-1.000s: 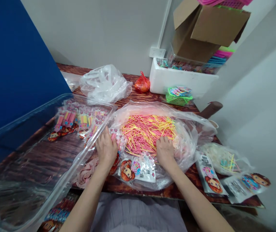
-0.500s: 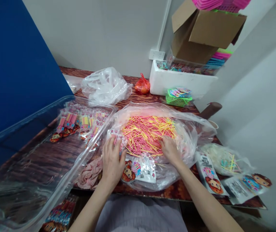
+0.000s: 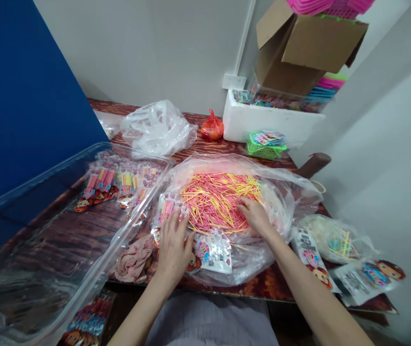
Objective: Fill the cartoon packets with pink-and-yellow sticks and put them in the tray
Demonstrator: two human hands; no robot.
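Note:
A heap of pink and yellow sticks (image 3: 220, 194) lies in an open clear plastic bag (image 3: 284, 211) on the wooden table (image 3: 83, 226). My right hand (image 3: 254, 216) rests on the near right side of the heap, fingers bent down into the sticks. My left hand (image 3: 173, 245) lies flat with fingers spread on cartoon-printed packets (image 3: 209, 252) at the bag's near left edge. A packet filled with pink sticks (image 3: 167, 209) sits just beyond its fingertips. A pink cloth (image 3: 133, 257) lies left of that hand.
A large clear plastic bin (image 3: 47, 230) at the left holds filled packets (image 3: 119, 180). Empty printed packets (image 3: 367, 276) and a small bag of sticks (image 3: 335, 238) lie at the right. Behind stand a crumpled clear bag (image 3: 157, 127), a red bag (image 3: 211, 127), a green basket (image 3: 265, 144), a white foam box (image 3: 270, 120) and a cardboard box (image 3: 299, 43).
My left hand has drawn back toward me and to the right, onto the printed packets. My right hand has slid a little farther right and forward on the stick heap.

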